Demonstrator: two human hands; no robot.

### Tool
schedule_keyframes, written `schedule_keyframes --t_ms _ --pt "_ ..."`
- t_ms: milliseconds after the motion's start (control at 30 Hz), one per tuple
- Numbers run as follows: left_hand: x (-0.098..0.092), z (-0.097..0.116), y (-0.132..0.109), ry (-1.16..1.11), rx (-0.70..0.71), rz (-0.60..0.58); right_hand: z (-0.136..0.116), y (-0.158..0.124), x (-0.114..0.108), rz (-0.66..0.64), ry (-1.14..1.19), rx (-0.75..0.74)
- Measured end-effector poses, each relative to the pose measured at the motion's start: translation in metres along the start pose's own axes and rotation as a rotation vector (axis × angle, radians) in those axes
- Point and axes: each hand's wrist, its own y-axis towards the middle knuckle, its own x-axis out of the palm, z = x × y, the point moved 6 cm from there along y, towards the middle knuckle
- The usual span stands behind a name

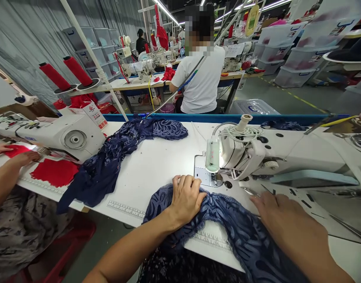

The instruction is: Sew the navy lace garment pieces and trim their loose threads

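Navy lace fabric (227,212) lies across the front of the sewing table and hangs over its edge. My left hand (186,200) is closed on it, fingers curled and knuckles up, just in front of the needle plate (204,176). Over to the right, my right hand (289,220) is closed around small metal thread snips (251,192), their tips pointing left toward the machine; the palm hides most of them. The sewing machine head (236,149) stands beyond both hands, with its presser foot close to the left hand.
More navy lace (118,157) is heaped at the table's left. A neighbour's hand (28,157) works red fabric (54,172) at another machine (71,137). Tweezers (349,228) lie at right. A person in a white shirt (200,80) sits ahead. Red thread cones (77,70) stand at left.
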Motion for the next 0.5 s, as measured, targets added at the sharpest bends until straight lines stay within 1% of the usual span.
schedule_keyframes --t_ms 67,100,133,167,233,300,400,500 --pt "-0.004 0.002 0.002 -0.007 0.035 0.043 -0.013 0.001 -0.004 0.050 -0.107 -0.104" --pt "-0.008 0.005 0.002 -0.027 0.069 0.065 -0.023 -0.001 -0.005 0.066 -0.082 -0.177" --pt "-0.009 0.010 0.001 -0.056 0.121 0.059 -0.035 -0.003 -0.005 0.072 0.005 -0.259" --pt "-0.009 0.015 0.000 -0.093 0.183 0.018 -0.046 -0.007 -0.004 0.074 0.110 -0.338" --pt "-0.005 0.026 -0.008 -0.157 0.299 -0.126 -0.065 -0.016 0.003 0.061 0.274 -0.447" --pt "-0.001 0.031 -0.019 -0.161 0.362 -0.238 -0.074 -0.023 0.013 0.076 0.341 -0.484" --pt "0.000 0.026 -0.034 -0.131 0.380 -0.283 -0.073 -0.029 0.026 0.073 0.383 -0.491" --pt "-0.001 0.018 -0.040 -0.163 0.356 -0.318 -0.067 -0.025 0.028 0.016 0.436 -0.457"
